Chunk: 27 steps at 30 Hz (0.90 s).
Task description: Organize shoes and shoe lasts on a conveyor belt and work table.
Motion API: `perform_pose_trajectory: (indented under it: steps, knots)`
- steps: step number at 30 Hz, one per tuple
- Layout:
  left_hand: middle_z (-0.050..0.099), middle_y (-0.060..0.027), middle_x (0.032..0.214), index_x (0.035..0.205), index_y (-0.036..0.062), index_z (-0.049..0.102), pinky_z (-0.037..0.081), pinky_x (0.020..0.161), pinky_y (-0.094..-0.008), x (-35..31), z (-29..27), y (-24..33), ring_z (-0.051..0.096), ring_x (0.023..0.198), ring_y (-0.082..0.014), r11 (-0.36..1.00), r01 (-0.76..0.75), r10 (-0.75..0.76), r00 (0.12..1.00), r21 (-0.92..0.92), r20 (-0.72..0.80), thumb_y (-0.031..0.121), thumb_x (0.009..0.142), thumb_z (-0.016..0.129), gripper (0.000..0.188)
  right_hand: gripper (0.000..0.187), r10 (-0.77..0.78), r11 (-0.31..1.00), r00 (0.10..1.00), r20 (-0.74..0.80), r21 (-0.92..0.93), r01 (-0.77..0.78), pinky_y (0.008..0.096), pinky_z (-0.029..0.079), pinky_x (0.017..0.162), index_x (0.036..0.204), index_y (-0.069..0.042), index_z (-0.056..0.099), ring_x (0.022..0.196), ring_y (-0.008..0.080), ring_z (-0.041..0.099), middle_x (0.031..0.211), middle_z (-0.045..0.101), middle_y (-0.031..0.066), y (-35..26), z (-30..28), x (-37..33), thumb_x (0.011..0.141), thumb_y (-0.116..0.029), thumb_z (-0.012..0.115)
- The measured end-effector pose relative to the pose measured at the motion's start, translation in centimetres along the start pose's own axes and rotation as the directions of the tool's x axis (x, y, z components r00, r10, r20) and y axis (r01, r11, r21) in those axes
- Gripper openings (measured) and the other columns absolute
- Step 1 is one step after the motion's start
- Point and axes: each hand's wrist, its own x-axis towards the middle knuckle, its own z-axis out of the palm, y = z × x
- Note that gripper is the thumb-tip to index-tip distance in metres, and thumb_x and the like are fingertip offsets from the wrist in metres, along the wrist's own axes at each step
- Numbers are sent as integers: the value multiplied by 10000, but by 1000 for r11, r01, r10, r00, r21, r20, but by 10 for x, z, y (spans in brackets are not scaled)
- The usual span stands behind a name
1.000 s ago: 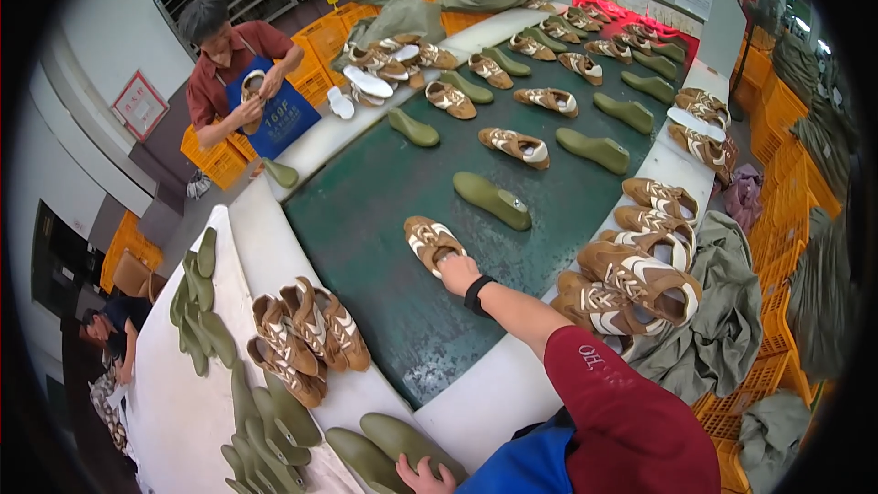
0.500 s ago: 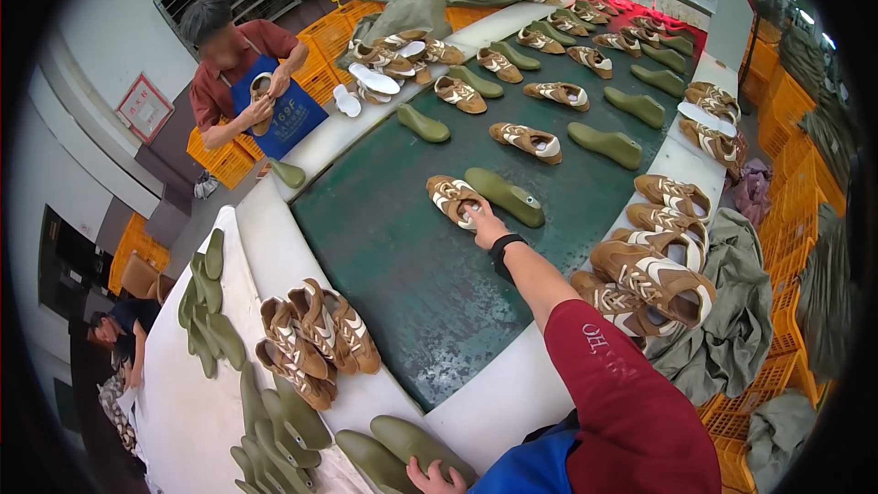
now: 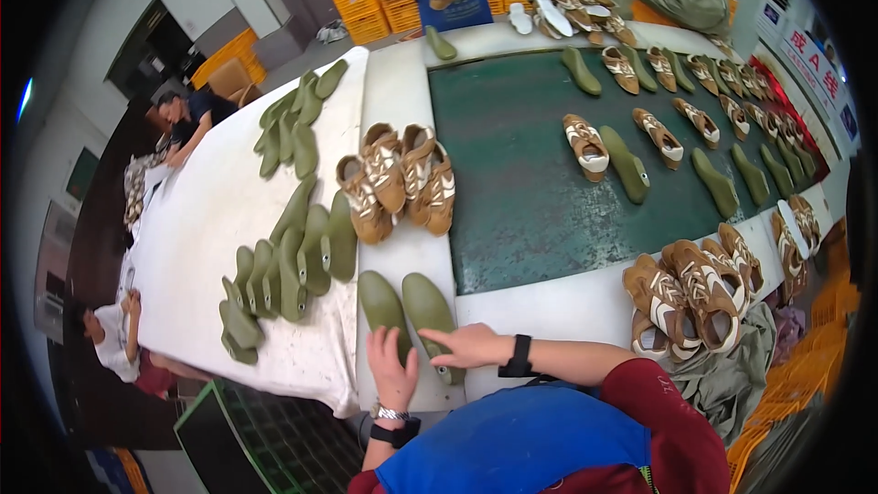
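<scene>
Lasts (image 3: pixel 426 302), 2 of them, are seen in the head view on the desk (image 3: pixel 407 254), apparently reached but not yet lifted. They are overlapped by the left grip (image 3: pixel 391 366), spread wide, and the right grip (image 3: pixel 468 346), narrowly parted. Smooth, rounded olive surfaces are neighboured by suede-like, laced shoes (image 3: pixel 382 174).

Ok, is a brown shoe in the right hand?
No, the right hand is at a green shoe last; the brown shoes lie apart from it.

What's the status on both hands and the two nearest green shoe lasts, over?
Left hand over near end of left last; right hand over right last. Lasts side by side on white ledge. Brown shoes just beyond, not between hands and lasts.
</scene>
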Motion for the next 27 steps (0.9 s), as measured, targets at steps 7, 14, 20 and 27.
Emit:
perform_pose_trajectory:
  steps: [7, 14, 20, 27]
  knots:
    - [450, -219, 1218, 1361, 83, 251, 405, 934, -364, -11, 27, -51, 484, 1094, -329, 639, 533, -454, 843, -554, 289, 41, 700, 625, 760, 466, 78, 984, 994, -83, -152, -89, 448, 485, 596, 1181, -148, 448, 684, 337, 627, 748, 639, 149, -29, 35, 11, 792, -378, 559]
    - [375, -226, 1279, 1369, 5, 158, 370, 972, -356, -45, 66, -23, 424, 1160, -322, 701, 414, -266, 907, -580, 327, 13, 659, 612, 843, 373, 92, 995, 968, -232, -9, -97, 450, 464, 583, 1139, -218, 464, 639, 342, 603, 689, 613, 129, 13, 30, -46, 774, -279, 510]
    - [373, -203, 1285, 1386, 80, 144, 381, 960, -347, 4, 80, 40, 434, 1153, -309, 528, 551, -136, 806, -646, 575, -20, 680, 590, 841, 356, 294, 923, 870, -397, 354, -150, 385, 422, 522, 1120, -197, 459, 541, 264, 557, 629, 545, 85, 53, 5, -95, 775, -252, 531]
    - [449, -130, 1231, 1297, 107, 316, 463, 892, -486, 105, 124, 39, 483, 1125, -320, -421, 843, 150, 430, -337, 890, -23, 776, 472, 558, 283, 672, 287, 677, -301, 948, 136, 250, 371, 504, 1068, -121, 481, 579, 76, 440, 712, 466, -5, 118, -55, -105, 795, -125, 554]
